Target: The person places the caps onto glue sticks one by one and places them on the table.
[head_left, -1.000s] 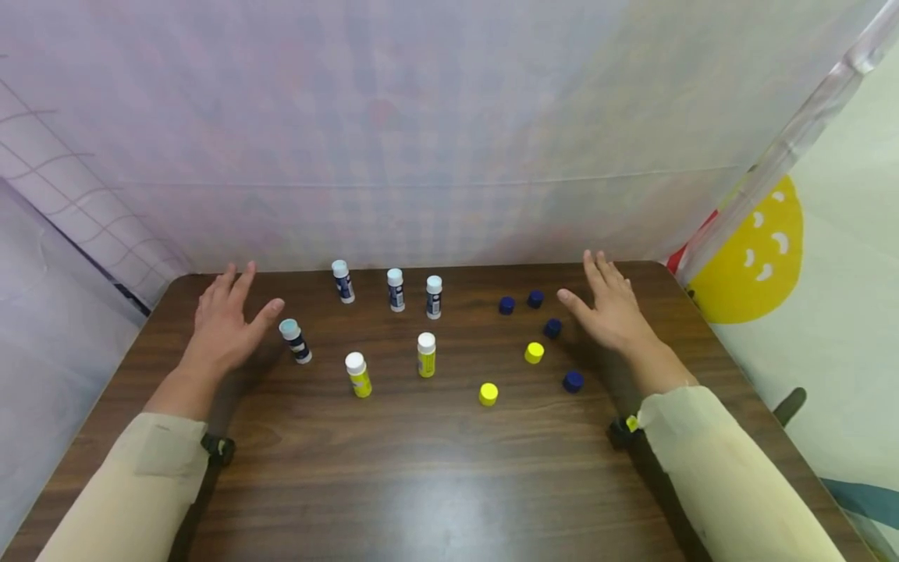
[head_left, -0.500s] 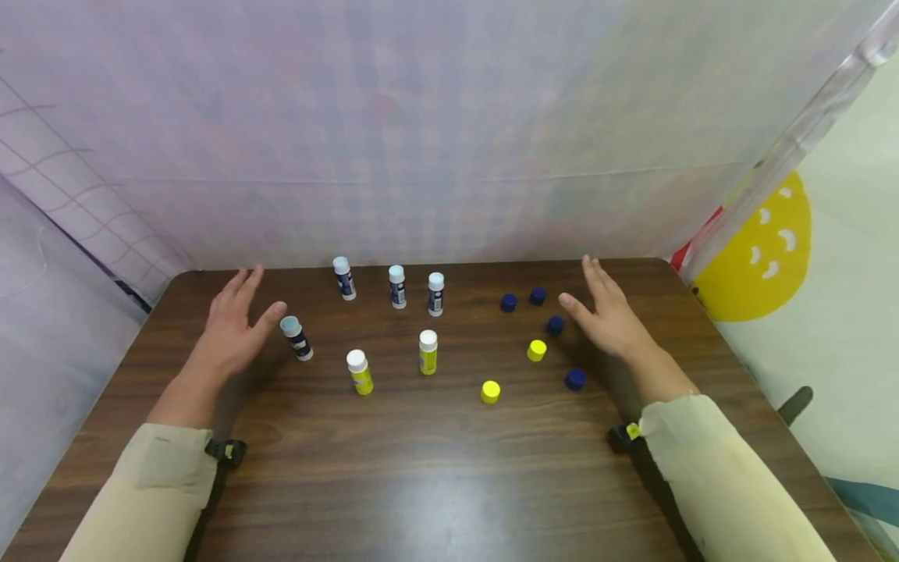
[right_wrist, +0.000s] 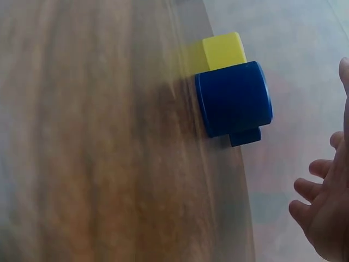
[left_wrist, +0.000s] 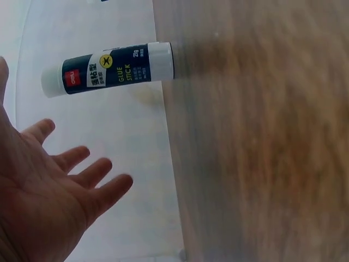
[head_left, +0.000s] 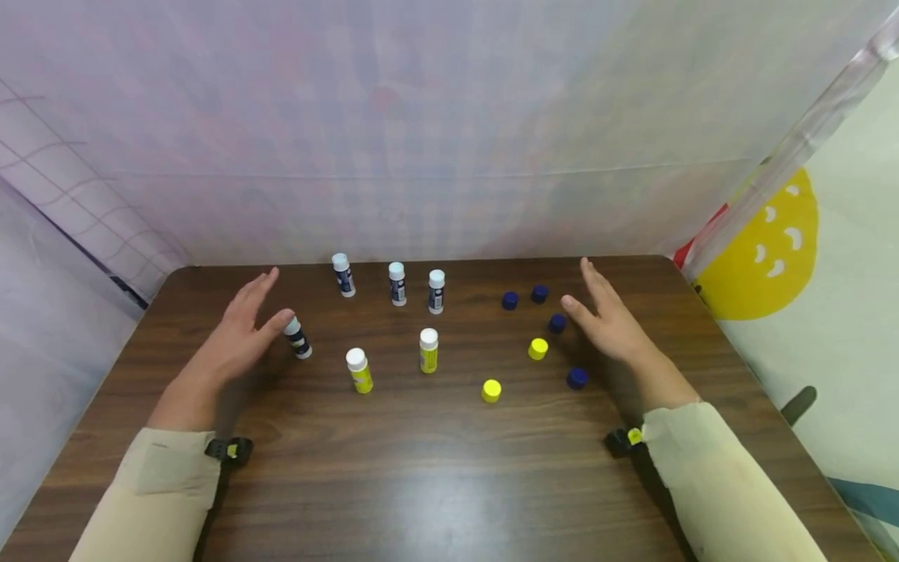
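My left hand (head_left: 239, 336) is held with fingers extended beside the leftmost navy glue stick (head_left: 300, 342); its thumb overlaps the stick's top in the head view. The left wrist view shows that glue stick (left_wrist: 109, 70) upright on the table, apart from the relaxed fingers. Three more navy-labelled glue sticks (head_left: 398, 287) stand along the back, and two yellow ones (head_left: 428, 353) nearer the middle. My right hand (head_left: 611, 320), fingers straight and holding nothing, is right of several dark blue caps (head_left: 557, 323) and two yellow caps (head_left: 538, 349). A blue cap (right_wrist: 234, 98) looms large in the right wrist view.
Everything stands on a brown wood-grain table (head_left: 393, 468) with rounded far corners. A pale curtain (head_left: 435, 140) hangs right behind its back edge. Beyond the right side is a white cloth with a yellow printed shape (head_left: 765, 257). Both wrists wear dark bands under light sleeves.
My left hand has shifted right toward the leftmost navy glue stick, its thumb now over the stick's top in view. The right hand has barely moved, and the bottles and caps keep their places.
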The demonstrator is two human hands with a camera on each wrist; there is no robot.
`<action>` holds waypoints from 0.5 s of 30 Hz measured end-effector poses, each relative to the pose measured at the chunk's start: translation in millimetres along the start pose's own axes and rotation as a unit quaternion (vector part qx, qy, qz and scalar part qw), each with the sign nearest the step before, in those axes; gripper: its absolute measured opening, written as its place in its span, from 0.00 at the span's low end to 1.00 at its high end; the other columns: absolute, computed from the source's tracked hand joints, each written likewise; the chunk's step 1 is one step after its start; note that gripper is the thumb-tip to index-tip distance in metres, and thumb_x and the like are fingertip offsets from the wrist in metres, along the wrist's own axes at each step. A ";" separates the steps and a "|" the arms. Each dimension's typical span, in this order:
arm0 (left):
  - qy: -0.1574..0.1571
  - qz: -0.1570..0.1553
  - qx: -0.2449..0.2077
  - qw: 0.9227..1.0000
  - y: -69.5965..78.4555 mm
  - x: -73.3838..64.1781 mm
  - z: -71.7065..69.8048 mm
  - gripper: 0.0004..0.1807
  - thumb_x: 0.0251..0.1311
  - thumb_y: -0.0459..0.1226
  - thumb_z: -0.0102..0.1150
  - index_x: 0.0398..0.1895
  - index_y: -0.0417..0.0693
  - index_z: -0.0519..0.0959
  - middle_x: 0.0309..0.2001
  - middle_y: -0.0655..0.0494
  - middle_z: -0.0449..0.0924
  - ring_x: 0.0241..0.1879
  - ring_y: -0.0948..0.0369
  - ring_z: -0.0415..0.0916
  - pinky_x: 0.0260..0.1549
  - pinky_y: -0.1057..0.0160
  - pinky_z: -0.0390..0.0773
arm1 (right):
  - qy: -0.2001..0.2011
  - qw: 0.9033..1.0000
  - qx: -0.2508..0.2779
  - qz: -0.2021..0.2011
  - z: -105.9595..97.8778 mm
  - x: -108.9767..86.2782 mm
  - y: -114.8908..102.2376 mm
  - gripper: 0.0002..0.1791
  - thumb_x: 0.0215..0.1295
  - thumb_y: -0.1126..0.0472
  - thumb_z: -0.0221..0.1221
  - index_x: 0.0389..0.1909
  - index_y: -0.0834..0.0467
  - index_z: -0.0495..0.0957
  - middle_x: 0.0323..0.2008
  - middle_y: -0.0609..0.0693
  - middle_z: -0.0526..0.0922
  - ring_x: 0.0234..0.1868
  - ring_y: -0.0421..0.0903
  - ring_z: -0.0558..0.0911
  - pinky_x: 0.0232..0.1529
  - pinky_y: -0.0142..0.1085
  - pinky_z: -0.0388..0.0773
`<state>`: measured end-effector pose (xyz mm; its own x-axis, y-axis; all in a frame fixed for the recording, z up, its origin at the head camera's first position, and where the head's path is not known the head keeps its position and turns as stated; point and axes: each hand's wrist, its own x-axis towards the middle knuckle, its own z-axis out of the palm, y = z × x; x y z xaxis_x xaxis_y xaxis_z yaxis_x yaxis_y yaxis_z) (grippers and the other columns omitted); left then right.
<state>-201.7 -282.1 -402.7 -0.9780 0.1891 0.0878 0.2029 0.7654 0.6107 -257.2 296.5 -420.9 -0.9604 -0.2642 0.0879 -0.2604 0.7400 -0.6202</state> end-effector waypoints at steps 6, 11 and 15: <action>-0.041 -0.015 -0.043 0.998 2.1 -2.9 -1.6 0.43 0.78 0.55 0.48 0.86 0.57 0.39 0.82 0.33 0.42 0.79 0.31 0.47 0.68 0.24 0.58 | -0.001 0.999 0.032 -0.008 0.5 -2.2 3.6 0.43 0.81 0.42 0.48 0.85 0.43 0.34 0.85 0.54 0.36 0.84 0.66 0.40 0.78 0.71 0.41; -0.063 -0.017 -0.089 0.994 0.7 -4.7 -1.2 0.45 0.77 0.51 0.54 0.86 0.60 0.39 0.81 0.34 0.49 0.78 0.33 0.53 0.67 0.25 0.62 | -0.008 0.998 0.054 -0.008 1.1 -3.7 5.9 0.42 0.82 0.44 0.49 0.85 0.41 0.35 0.85 0.55 0.38 0.83 0.66 0.45 0.77 0.71 0.45; -0.070 -0.017 -0.102 0.992 -3.9 -5.1 -0.4 0.46 0.75 0.49 0.57 0.86 0.60 0.41 0.81 0.37 0.51 0.78 0.35 0.54 0.66 0.25 0.64 | -0.015 0.998 0.066 0.002 1.1 -4.1 6.2 0.41 0.82 0.44 0.48 0.84 0.39 0.36 0.85 0.56 0.42 0.82 0.67 0.50 0.76 0.70 0.50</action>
<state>-197.5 -286.3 -405.2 -0.9648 0.2603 -0.0366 0.1427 0.6355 0.7588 -254.8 301.5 -426.0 -0.9574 -0.2819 0.0627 -0.2395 0.6538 -0.7178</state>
